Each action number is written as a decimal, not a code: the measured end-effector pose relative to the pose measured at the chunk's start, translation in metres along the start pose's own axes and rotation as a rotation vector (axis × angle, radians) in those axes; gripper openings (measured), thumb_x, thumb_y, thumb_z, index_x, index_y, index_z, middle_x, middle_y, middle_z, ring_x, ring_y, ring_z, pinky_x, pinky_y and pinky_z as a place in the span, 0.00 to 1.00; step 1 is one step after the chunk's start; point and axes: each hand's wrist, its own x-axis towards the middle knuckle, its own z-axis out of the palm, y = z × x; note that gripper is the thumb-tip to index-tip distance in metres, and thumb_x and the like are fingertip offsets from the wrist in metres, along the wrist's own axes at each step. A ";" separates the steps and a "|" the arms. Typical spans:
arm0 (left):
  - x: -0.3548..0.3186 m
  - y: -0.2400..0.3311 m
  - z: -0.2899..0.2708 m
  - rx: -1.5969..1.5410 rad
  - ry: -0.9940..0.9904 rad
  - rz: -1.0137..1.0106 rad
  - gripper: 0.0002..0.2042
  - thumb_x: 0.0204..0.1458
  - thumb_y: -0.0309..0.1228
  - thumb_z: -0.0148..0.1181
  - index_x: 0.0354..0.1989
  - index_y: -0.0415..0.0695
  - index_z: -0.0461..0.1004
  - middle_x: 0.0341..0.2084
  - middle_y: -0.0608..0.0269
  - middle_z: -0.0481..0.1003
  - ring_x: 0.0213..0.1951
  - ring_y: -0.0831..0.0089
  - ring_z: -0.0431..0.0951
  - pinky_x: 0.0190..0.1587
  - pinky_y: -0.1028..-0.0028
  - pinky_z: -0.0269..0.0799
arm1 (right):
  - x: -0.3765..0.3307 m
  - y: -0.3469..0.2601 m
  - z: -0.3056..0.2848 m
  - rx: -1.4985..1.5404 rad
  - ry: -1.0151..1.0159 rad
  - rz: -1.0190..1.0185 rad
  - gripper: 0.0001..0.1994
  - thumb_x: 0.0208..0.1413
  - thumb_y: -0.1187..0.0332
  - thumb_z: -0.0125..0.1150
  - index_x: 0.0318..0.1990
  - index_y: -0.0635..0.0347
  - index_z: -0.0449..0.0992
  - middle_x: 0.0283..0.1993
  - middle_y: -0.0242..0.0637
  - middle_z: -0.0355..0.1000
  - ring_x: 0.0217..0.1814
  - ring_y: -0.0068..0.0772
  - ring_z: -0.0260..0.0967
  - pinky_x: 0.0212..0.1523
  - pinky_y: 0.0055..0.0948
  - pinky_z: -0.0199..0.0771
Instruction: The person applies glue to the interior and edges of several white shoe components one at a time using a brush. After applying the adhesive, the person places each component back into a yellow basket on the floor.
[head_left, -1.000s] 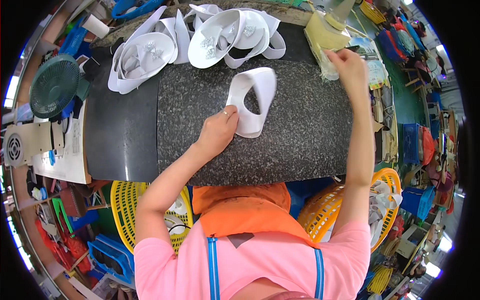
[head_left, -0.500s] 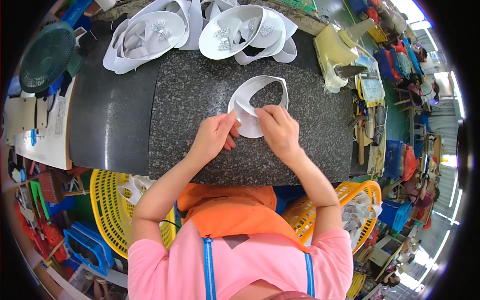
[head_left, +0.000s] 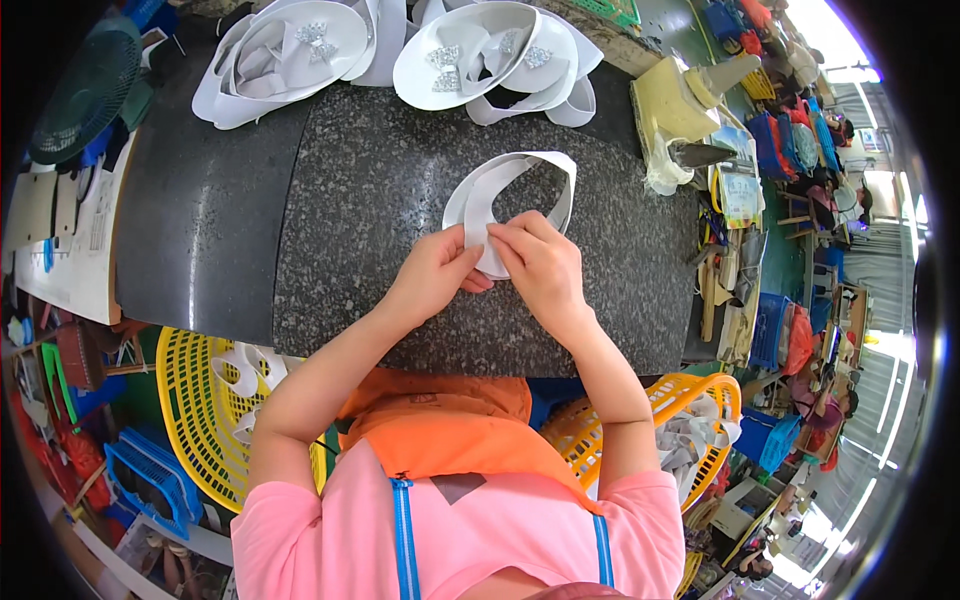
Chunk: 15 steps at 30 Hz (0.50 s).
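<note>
Yellow basket (head_left: 180, 400): holds white pieces (head_left: 234, 372) below the bench (head_left: 370, 190).
Left hand (head_left: 432, 275): pinches the near end of a white strap (head_left: 480, 200).
White strap: over the bench's speckled part, curved into a loop.
Right hand (head_left: 545, 270): pinches the strap just beside, thumb against fingers.

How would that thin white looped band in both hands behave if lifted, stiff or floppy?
The thin white looped band probably bends easily, since it curves round on itself. It likely keeps some shape, as its unheld far side forms an open arch. Its thin edges suggest it's light.
</note>
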 end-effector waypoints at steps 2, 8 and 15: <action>0.000 0.000 0.001 -0.004 -0.001 0.011 0.11 0.60 0.29 0.44 0.44 0.34 0.69 0.32 0.58 0.76 0.31 0.74 0.79 0.35 0.76 0.77 | 0.004 0.001 -0.003 -0.018 -0.013 -0.025 0.07 0.46 0.72 0.60 0.35 0.58 0.76 0.30 0.33 0.69 0.30 0.37 0.71 0.29 0.32 0.72; -0.002 -0.005 -0.002 -0.017 -0.001 0.053 0.11 0.60 0.28 0.44 0.43 0.35 0.70 0.30 0.59 0.76 0.31 0.74 0.79 0.35 0.76 0.76 | 0.006 -0.008 0.007 -0.116 0.052 -0.067 0.04 0.44 0.73 0.61 0.29 0.58 0.75 0.28 0.34 0.68 0.29 0.36 0.71 0.27 0.33 0.71; -0.004 0.001 -0.002 -0.036 -0.009 0.003 0.11 0.60 0.27 0.44 0.45 0.34 0.69 0.33 0.57 0.75 0.32 0.72 0.79 0.37 0.75 0.77 | 0.011 -0.002 0.001 0.142 0.077 0.165 0.02 0.44 0.76 0.59 0.26 0.61 0.72 0.26 0.38 0.68 0.25 0.38 0.70 0.26 0.30 0.70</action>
